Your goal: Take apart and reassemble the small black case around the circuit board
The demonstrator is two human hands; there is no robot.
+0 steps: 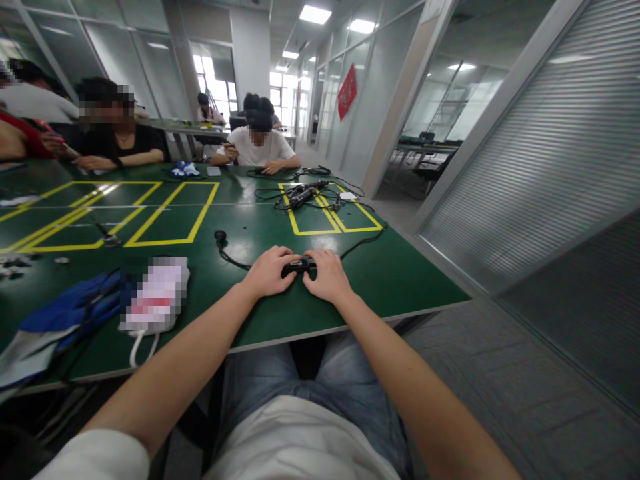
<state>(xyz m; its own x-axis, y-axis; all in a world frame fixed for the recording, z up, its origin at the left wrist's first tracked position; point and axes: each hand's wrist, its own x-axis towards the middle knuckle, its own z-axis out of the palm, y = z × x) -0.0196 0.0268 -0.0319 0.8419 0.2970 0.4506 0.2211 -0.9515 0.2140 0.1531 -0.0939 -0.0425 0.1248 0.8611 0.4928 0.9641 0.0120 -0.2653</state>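
Observation:
A small black device point(299, 265) with a pale label lies at the near part of the green table point(410, 280), between my two hands. My left hand point(273, 272) grips its left end, the thumb and fingers closed round it. On the other end my right hand point(327, 275) is closed in the same way. A black cable runs left from the device to a round black plug point(220, 236). Another cable point(364, 239) leads off past my right hand toward the table's right edge. My fingers hide both ends of the device.
Tangled black cables and tools point(303, 197) lie over yellow tape rectangles farther back. At left are a blue bag point(75, 310), a pale pouch point(157, 293) and a small stand point(111, 240). Across the table a person in white point(257, 147) works; other people sit at left.

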